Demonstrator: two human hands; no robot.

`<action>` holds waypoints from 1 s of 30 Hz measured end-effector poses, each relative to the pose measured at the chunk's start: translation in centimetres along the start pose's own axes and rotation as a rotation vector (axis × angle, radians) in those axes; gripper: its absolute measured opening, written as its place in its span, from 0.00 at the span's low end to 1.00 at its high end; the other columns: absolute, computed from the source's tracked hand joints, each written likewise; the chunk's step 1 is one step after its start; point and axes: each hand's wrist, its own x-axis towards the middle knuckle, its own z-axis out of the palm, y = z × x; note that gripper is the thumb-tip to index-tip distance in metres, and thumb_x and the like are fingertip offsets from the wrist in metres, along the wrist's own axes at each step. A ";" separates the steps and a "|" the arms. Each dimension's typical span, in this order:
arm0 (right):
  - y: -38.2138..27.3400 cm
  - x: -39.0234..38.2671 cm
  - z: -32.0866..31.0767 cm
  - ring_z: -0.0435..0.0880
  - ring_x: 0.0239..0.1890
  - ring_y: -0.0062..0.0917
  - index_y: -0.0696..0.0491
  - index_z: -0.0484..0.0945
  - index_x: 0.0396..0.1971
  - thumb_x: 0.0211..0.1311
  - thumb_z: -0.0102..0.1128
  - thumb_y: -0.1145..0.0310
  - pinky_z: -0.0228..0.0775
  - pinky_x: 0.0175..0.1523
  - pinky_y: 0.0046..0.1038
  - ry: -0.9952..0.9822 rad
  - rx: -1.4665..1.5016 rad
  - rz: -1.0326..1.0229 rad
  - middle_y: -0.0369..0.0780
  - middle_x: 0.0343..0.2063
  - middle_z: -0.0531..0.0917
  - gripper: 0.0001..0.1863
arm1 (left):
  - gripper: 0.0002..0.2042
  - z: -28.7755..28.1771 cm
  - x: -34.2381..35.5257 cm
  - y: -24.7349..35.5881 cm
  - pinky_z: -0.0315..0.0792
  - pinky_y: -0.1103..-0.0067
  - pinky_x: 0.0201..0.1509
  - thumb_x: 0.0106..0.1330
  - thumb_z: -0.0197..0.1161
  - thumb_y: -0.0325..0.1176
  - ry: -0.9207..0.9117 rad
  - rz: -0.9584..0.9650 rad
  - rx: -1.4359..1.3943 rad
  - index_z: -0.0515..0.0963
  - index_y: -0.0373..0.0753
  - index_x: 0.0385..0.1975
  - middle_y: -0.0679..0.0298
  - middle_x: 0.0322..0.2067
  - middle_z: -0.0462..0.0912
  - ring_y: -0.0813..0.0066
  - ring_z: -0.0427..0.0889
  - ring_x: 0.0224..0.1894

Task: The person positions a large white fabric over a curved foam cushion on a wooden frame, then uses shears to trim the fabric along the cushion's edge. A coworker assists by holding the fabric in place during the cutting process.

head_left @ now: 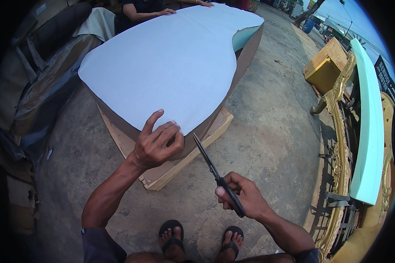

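A large white fabric sheet (162, 65) lies over a brown-sided, curved piece (250, 48) that stands on a wooden base (191, 153). At the sheet's near corner my left hand (159, 142) is closed with its fingertips pinching the edge, the index finger held out over the white surface. My right hand (243, 195) grips a pair of scissors (211, 164) by the black handles. The scissors' long blades look closed, their tip beside the brown side just right of that corner. Light green foam (245, 37) shows under the sheet at the inward curve on the right.
Across the sheet, another person's hand (166, 12) rests on its far edge. Plastic-covered furniture (48, 83) stands at the left. Along the right are a carved gold frame (338, 144), a long mint-green foam piece (368, 127) and a wooden box (327, 65). Grey concrete floor (267, 131) lies between.
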 end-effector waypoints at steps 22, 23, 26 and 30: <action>-1.9 2.6 0.5 0.81 0.21 0.18 0.56 0.79 0.38 0.63 0.68 0.35 0.71 0.28 0.21 -0.029 -0.075 0.037 0.33 0.19 0.81 0.33 | 0.14 0.1 0.5 0.6 0.76 0.65 0.47 0.53 0.71 0.21 0.104 -0.156 -0.119 0.81 0.35 0.40 0.60 0.42 0.86 0.62 0.80 0.43; -2.0 2.7 0.5 0.81 0.21 0.18 0.56 0.79 0.38 0.63 0.68 0.35 0.71 0.27 0.21 -0.021 -0.077 0.048 0.33 0.19 0.81 0.34 | 0.13 0.0 0.4 0.5 0.76 0.64 0.47 0.54 0.71 0.23 0.099 -0.130 -0.101 0.81 0.35 0.40 0.60 0.43 0.86 0.63 0.80 0.43; -2.2 2.8 0.4 0.81 0.20 0.17 0.56 0.79 0.38 0.62 0.69 0.35 0.71 0.27 0.20 -0.025 -0.085 0.035 0.33 0.19 0.81 0.33 | 0.09 -0.2 0.3 0.5 0.77 0.63 0.50 0.59 0.69 0.26 0.085 -0.095 -0.067 0.82 0.36 0.39 0.60 0.44 0.86 0.65 0.81 0.44; -2.6 3.2 0.2 0.81 0.21 0.18 0.55 0.79 0.37 0.62 0.69 0.37 0.71 0.27 0.21 -0.027 -0.114 0.058 0.34 0.19 0.81 0.31 | 0.06 -0.3 0.0 0.5 0.78 0.63 0.53 0.65 0.66 0.28 0.067 -0.081 -0.044 0.83 0.37 0.40 0.62 0.44 0.86 0.67 0.82 0.46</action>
